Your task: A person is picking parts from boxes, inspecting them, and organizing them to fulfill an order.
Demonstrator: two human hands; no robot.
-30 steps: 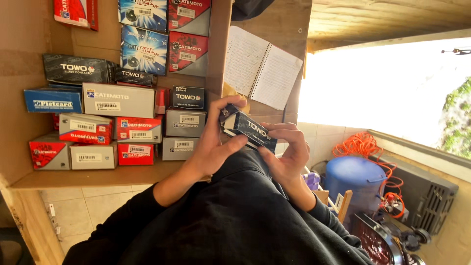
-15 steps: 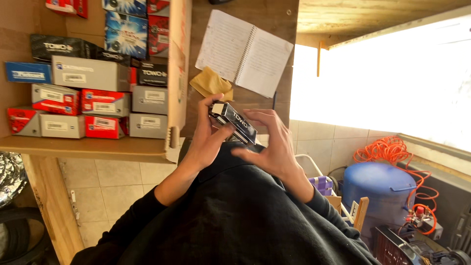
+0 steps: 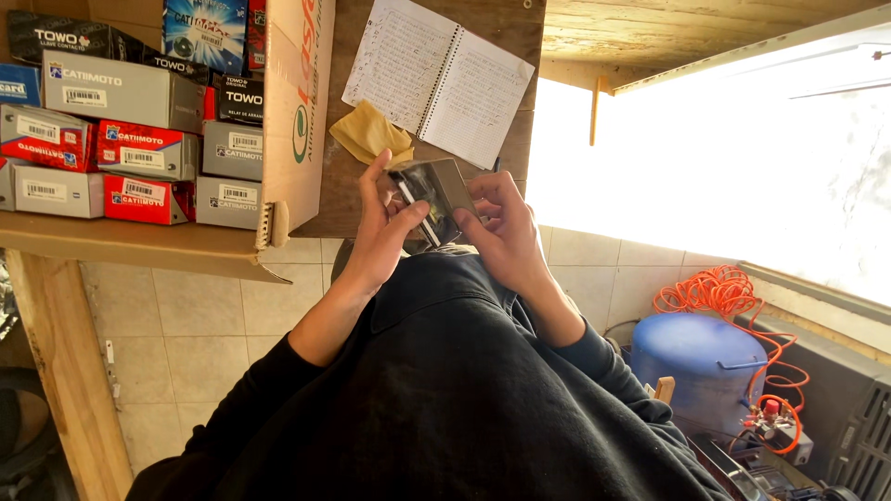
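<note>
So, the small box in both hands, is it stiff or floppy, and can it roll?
The box looks stiff: its edges stay straight in the grip of both hands. Probably light, since fingertips alone carry it. Flat sides make rolling unlikely.

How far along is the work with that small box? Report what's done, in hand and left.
Done: many small boxes sit stacked in the cardboard carton, and the open notebook is full of writing. In hand: left hand and right hand both hold a small dark box, one flap apparently open. Left: nothing is visibly out of it yet.
</note>
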